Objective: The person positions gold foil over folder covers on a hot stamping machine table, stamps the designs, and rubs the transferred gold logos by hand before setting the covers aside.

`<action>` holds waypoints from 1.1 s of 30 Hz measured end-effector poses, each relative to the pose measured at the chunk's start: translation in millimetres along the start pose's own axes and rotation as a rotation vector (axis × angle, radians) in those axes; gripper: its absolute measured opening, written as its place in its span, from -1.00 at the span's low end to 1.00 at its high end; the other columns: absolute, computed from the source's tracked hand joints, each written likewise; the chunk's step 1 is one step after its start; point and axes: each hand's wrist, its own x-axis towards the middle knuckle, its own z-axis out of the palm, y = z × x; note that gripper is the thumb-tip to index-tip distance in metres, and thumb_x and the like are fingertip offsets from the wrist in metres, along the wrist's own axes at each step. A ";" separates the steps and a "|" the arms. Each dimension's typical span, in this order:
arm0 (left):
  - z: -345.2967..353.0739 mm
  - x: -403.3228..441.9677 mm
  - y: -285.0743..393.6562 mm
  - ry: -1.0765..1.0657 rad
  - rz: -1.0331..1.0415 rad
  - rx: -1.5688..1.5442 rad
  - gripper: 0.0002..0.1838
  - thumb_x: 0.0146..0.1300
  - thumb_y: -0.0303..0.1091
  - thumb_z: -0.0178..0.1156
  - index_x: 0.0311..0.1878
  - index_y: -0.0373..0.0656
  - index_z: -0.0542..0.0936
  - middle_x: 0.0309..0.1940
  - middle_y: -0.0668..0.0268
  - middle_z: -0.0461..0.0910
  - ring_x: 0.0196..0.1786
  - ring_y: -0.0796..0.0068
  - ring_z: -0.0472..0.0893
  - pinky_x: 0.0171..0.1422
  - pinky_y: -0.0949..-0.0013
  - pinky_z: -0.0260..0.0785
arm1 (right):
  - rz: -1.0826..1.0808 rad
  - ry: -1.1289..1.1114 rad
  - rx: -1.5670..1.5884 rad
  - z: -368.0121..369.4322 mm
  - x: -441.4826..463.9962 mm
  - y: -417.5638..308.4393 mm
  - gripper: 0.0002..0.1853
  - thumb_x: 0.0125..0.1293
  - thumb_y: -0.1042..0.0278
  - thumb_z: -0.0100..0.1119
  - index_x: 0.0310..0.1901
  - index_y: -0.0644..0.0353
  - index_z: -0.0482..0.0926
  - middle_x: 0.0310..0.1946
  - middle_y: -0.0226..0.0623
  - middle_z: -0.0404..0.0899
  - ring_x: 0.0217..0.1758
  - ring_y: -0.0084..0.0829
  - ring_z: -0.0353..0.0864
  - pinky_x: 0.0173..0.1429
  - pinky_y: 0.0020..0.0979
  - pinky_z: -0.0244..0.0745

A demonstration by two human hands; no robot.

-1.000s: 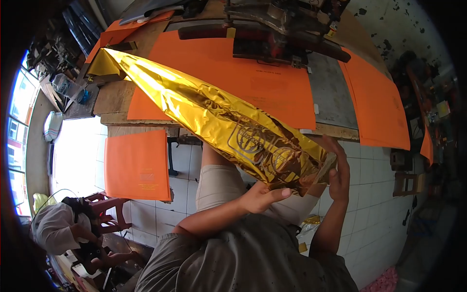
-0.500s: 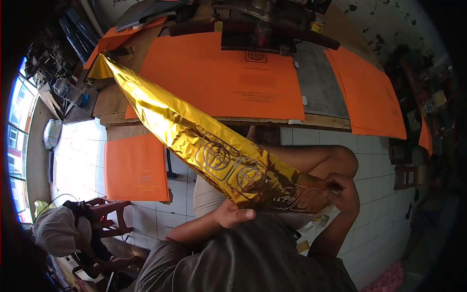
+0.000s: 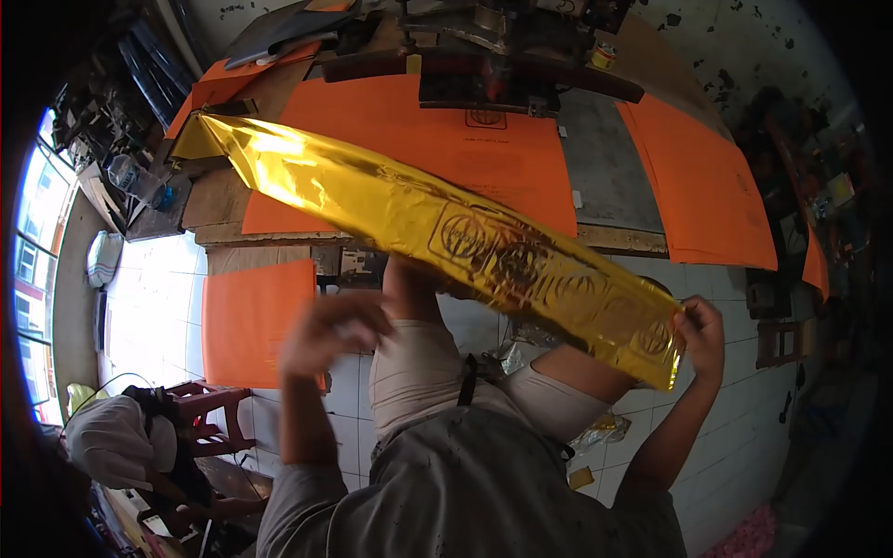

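We see the left hand (image 3: 337, 337) has just come off the foil's lower edge and swung up and out toward centre-left; it's blurred, fingers loosely bent and partly open, looks empty. Right hand (image 3: 702, 337) has moved further right, fingers closed in a pinch on the near end of the long shiny gold foil strip (image 3: 372, 200). So the foil now hangs from one hand only at this end, flatter and more stretched than half a second ago, when it sagged lower. It runs from the upper left, over the worn wooden tabletop (image 3: 216, 203), down to the right of the frame, passing above a large orange printed sheet (image 3: 372, 121). Writing: the foil has repeated round emblems in rounded-square outlines (image 3: 462, 235), lettering inside too distorted for us to read. A similar dark emblem (image 3: 486, 119) shows on the orange sheet just below the dark metal press (image 3: 493, 79), small text line under it not legible. Small yellow tin (image 3: 603, 56), top right of centre, has a label we can't make out.
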 end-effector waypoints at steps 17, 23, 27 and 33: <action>-227.2 128.9 -36.2 0.281 -0.047 1.445 -0.40 0.61 0.05 -0.06 0.51 -0.14 0.41 0.53 0.10 0.37 0.62 0.05 0.24 0.73 -0.03 -0.10 | -0.040 0.000 -0.517 -103.3 218.5 36.9 -0.78 0.41 0.40 0.38 -0.32 0.30 0.55 -0.53 -0.44 0.53 -0.47 -0.64 0.50 -0.34 -0.47 0.38; -232.2 150.8 -35.2 0.276 -0.100 1.396 -0.35 0.63 0.09 -0.16 0.52 -0.23 0.37 0.55 0.06 0.34 0.63 0.03 0.23 0.73 -0.02 -0.11 | -0.112 -0.018 -0.752 -109.1 319.8 39.2 -0.70 0.36 0.28 0.45 -0.34 0.31 0.57 -0.53 -0.38 0.54 -0.44 -0.59 0.52 -0.32 -0.41 0.39; -240.1 155.2 -39.5 0.281 -0.150 1.353 -0.30 0.63 0.13 -0.20 0.52 -0.27 0.36 0.56 0.03 0.32 0.63 0.03 0.22 0.73 -0.02 -0.11 | -0.069 -0.022 -0.751 -105.0 368.8 48.2 -0.69 0.36 0.21 0.45 -0.30 0.30 0.60 -0.52 -0.40 0.53 -0.47 -0.58 0.48 -0.33 -0.39 0.38; -249.9 151.7 -41.7 0.321 -0.205 1.297 -0.30 0.64 0.13 -0.20 0.52 -0.27 0.37 0.56 0.02 0.31 0.63 0.04 0.22 0.71 0.03 -0.07 | 0.059 0.000 -0.664 -86.1 384.4 33.3 -0.69 0.40 0.17 0.43 -0.25 0.29 0.63 -0.50 -0.44 0.54 -0.48 -0.60 0.45 -0.35 -0.41 0.36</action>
